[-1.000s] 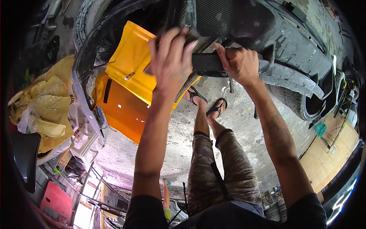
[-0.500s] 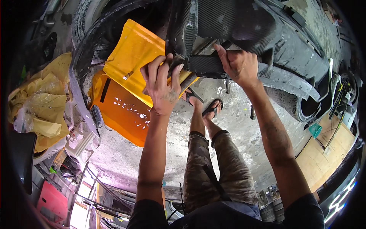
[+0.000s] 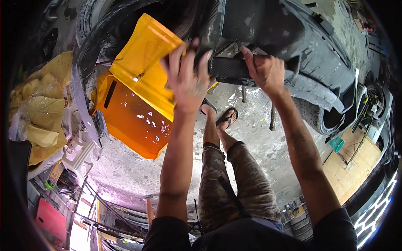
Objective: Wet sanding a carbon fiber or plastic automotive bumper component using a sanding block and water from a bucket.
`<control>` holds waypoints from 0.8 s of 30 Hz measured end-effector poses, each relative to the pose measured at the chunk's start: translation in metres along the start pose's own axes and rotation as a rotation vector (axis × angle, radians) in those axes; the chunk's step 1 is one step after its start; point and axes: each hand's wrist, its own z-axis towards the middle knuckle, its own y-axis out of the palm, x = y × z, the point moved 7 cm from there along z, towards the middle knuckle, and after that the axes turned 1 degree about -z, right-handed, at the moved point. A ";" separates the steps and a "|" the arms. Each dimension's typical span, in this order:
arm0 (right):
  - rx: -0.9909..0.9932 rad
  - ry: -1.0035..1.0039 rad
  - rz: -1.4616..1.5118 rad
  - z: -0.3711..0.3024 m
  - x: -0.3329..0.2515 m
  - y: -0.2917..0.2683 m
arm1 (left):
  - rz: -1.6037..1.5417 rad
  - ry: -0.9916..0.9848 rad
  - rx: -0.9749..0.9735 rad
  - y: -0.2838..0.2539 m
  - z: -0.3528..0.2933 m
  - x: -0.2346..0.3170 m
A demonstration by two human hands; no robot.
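Note:
A large black car body part with a carbon-fibre weave, like a bumper (image 3: 259,31), spans the top of the view, with pale scuffs on it. My right hand (image 3: 268,73) is closed around its narrow lower bar (image 3: 228,69), thumb pointing up. My left hand (image 3: 188,79) is at the left end of that bar, smeared by motion. Its fingers look spread over the dark part; whatever lies under the palm is hidden. Behind and left of this hand stands a glossy yellow-orange panel (image 3: 134,115), with a small thin tool or rod (image 3: 139,78) at its upper face.
Crumpled brown paper and clear plastic (image 3: 44,108) lie at the left, near a white plastic chair (image 3: 79,157). Tyres (image 3: 314,113) stand under the bumper at right. A plywood board (image 3: 356,161) and green scoop (image 3: 336,144) are farther right. My sandalled feet (image 3: 228,117) stand on stained concrete.
My left hand has shifted slightly right and up and is now blurred. A grey strip seen beside it earlier no longer shows. My right hand keeps its hold; the view has tilted a little.

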 end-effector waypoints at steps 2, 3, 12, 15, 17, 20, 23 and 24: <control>0.036 0.011 0.038 -0.003 0.005 0.006 | -0.019 -0.026 -0.025 -0.007 -0.033 -0.014; 0.041 0.017 0.039 -0.001 0.003 0.007 | -0.021 -0.020 -0.028 -0.003 -0.022 -0.013; 0.012 0.041 0.037 -0.004 0.009 0.009 | 0.017 0.155 -0.180 0.001 -0.007 -0.005; 0.006 0.017 0.023 0.003 0.002 0.003 | 0.031 0.278 -0.247 0.020 0.034 0.017; -0.019 0.035 0.034 0.001 -0.001 0.006 | 0.044 0.266 -0.228 0.004 0.025 0.007; -0.066 0.061 0.017 -0.003 0.010 0.007 | 0.070 0.293 -0.276 0.003 -0.003 -0.003; -0.021 0.036 0.001 -0.001 0.002 0.009 | 0.046 0.318 -0.299 0.017 0.037 0.022; -0.042 0.006 0.030 0.003 0.002 0.006 | 0.023 0.317 -0.269 0.017 0.038 0.020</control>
